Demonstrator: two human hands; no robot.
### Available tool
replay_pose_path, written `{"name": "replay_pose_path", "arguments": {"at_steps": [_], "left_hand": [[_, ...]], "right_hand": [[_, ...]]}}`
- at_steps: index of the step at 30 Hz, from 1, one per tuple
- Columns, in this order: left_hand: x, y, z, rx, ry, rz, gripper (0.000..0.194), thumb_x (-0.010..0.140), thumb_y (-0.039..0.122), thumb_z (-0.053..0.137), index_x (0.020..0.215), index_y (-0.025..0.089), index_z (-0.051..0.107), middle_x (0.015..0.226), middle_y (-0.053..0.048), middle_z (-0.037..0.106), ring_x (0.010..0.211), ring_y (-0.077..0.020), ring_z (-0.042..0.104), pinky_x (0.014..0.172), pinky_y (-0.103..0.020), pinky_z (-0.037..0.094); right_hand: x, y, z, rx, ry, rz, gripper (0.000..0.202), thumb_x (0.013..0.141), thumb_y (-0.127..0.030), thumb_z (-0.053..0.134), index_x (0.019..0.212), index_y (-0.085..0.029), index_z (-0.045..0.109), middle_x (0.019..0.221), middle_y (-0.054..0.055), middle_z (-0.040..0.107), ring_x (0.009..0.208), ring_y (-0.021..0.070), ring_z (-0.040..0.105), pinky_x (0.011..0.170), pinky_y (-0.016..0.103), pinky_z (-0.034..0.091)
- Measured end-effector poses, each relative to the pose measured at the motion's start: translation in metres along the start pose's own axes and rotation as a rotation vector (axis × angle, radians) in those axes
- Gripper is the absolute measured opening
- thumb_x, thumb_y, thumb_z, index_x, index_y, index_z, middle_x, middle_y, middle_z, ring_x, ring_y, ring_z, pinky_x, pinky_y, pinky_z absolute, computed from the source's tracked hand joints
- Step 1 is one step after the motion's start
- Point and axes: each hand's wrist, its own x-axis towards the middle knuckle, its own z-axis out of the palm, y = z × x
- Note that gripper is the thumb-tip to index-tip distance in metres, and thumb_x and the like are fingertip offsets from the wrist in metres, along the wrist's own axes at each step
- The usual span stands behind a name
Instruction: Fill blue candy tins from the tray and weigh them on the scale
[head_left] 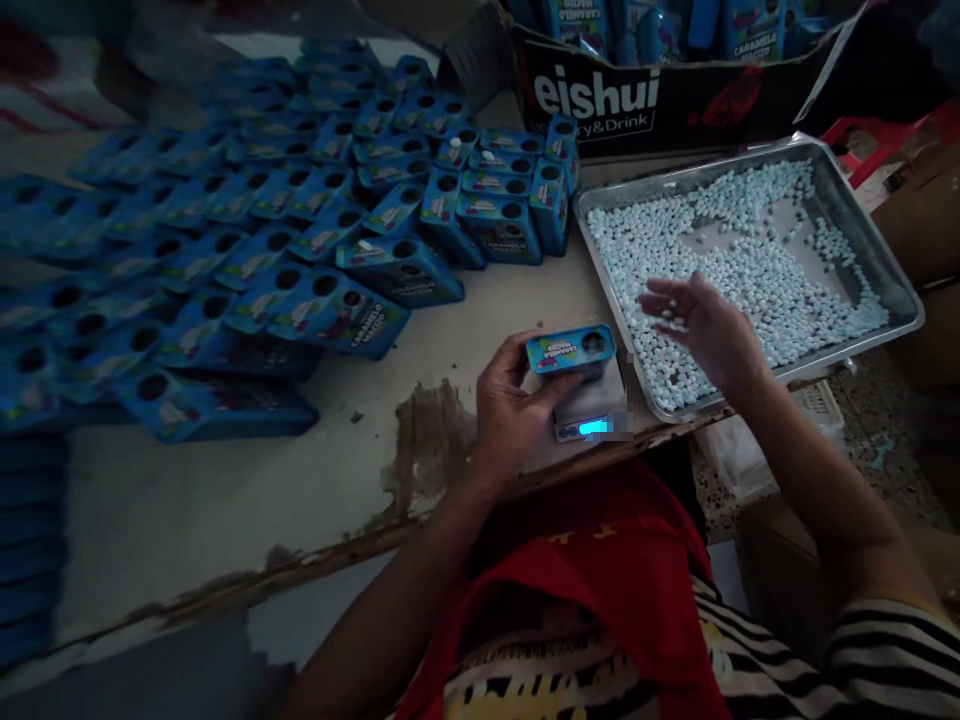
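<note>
My left hand (pixel 510 405) is wrapped round a blue candy box (pixel 562 350) with a dark round hole in its top. That box is upright over a small digital scale (pixel 589 405), whose display glows blue. Just over the near left part of a metal tray (pixel 892 345) is my right hand (pixel 709 335), its fingers spread and nothing visible in them. Small white and pale blue candies (pixel 757 285) lie loose across the tray, heaped thickest towards its left and near sides. The underside of the box is partly hidden by my left fingers.
Many similar blue boxes (pixel 360 310) with round holes stand in rows across the worn table (pixel 337 440). A black carton (pixel 600 105) holding blue packs stands behind the tray. Below the table's right edge is a white plastic basket (pixel 821 415).
</note>
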Motion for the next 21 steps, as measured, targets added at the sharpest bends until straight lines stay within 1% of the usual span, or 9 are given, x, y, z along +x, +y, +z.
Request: {"name": "replay_pose_path", "arguments": {"at_steps": [3,4,6,9,11,13,16,18,21], "left_hand": [[-0.013,-0.011,0.001,-0.058,-0.040,-0.053,0.053,0.077,0.039,0.100,0.120,0.023,0.073,0.107,-0.002,0.078,0.098,-0.0205,0.077,0.093,-0.032,0.065],[-0.015,-0.011,-0.002,-0.071,-0.040,-0.030,0.058,0.077,0.041,0.101,0.124,0.024,0.071,0.114,-0.004,0.079,0.106,-0.0219,0.078,0.098,-0.035,0.065],[-0.017,-0.006,-0.014,-0.077,-0.025,0.044,0.072,0.076,0.047,0.103,0.136,0.028,0.067,0.132,-0.007,0.077,0.126,-0.0263,0.076,0.112,-0.042,0.064],[-0.019,0.008,-0.046,-0.005,0.039,0.129,0.081,0.077,0.054,0.103,0.144,0.035,0.063,0.140,-0.007,0.075,0.141,-0.0307,0.071,0.121,-0.052,0.060],[-0.023,0.018,-0.068,0.062,0.119,0.148,0.071,0.081,0.053,0.102,0.140,0.036,0.066,0.133,-0.005,0.079,0.135,-0.0297,0.074,0.119,-0.052,0.062],[-0.028,0.024,-0.083,0.107,0.214,0.162,0.056,0.085,0.049,0.101,0.130,0.033,0.072,0.120,-0.004,0.082,0.120,-0.0264,0.079,0.109,-0.046,0.067],[-0.036,0.031,-0.090,0.124,0.319,0.199,0.045,0.085,0.046,0.101,0.117,0.025,0.077,0.107,-0.004,0.083,0.102,-0.0224,0.081,0.095,-0.039,0.069],[-0.040,0.038,-0.089,0.127,0.330,0.233,0.043,0.087,0.042,0.100,0.118,0.022,0.078,0.109,-0.005,0.083,0.104,-0.0222,0.081,0.096,-0.037,0.069],[-0.045,0.050,-0.089,0.260,0.301,0.290,0.034,0.090,0.030,0.095,0.118,0.020,0.080,0.115,-0.005,0.084,0.111,-0.0236,0.080,0.100,-0.038,0.066]], "right_hand": [[0.002,-0.001,-0.030,-0.654,0.269,-0.417,0.041,0.113,-0.062,0.054,0.118,-0.030,0.080,0.141,0.013,0.073,0.151,0.0399,0.056,0.125,0.068,0.044],[0.002,0.000,-0.040,-0.810,0.316,-0.517,0.037,0.114,-0.057,0.055,0.120,-0.031,0.079,0.145,0.014,0.070,0.153,0.0412,0.054,0.126,0.070,0.041],[0.002,0.002,-0.056,-0.985,0.300,-0.613,0.029,0.113,-0.051,0.059,0.123,-0.030,0.077,0.145,0.015,0.069,0.148,0.0418,0.057,0.124,0.069,0.043],[-0.002,0.005,-0.072,-1.078,0.174,-0.551,0.027,0.107,-0.050,0.070,0.125,-0.030,0.076,0.128,0.013,0.074,0.125,0.0384,0.069,0.114,0.062,0.053],[-0.006,0.005,-0.076,-1.168,0.083,-0.456,0.034,0.102,-0.050,0.078,0.128,-0.029,0.077,0.124,0.013,0.075,0.117,0.0384,0.069,0.110,0.060,0.055],[-0.008,0.006,-0.071,-1.283,-0.010,-0.387,0.041,0.098,-0.047,0.081,0.133,-0.027,0.077,0.125,0.015,0.075,0.120,0.0408,0.067,0.108,0.059,0.055],[-0.005,0.009,-0.053,-1.413,-0.115,-0.317,0.036,0.096,-0.033,0.076,0.130,-0.023,0.081,0.126,0.018,0.075,0.117,0.0414,0.069,0.099,0.054,0.057],[0.002,0.009,-0.040,-1.457,-0.145,-0.276,0.030,0.093,-0.024,0.071,0.121,-0.020,0.083,0.125,0.019,0.076,0.107,0.0391,0.073,0.092,0.050,0.058],[0.013,0.002,-0.030,-1.436,-0.124,-0.259,0.025,0.090,-0.018,0.071,0.110,-0.021,0.084,0.110,0.015,0.081,0.098,0.0364,0.077,0.089,0.046,0.057]]}}
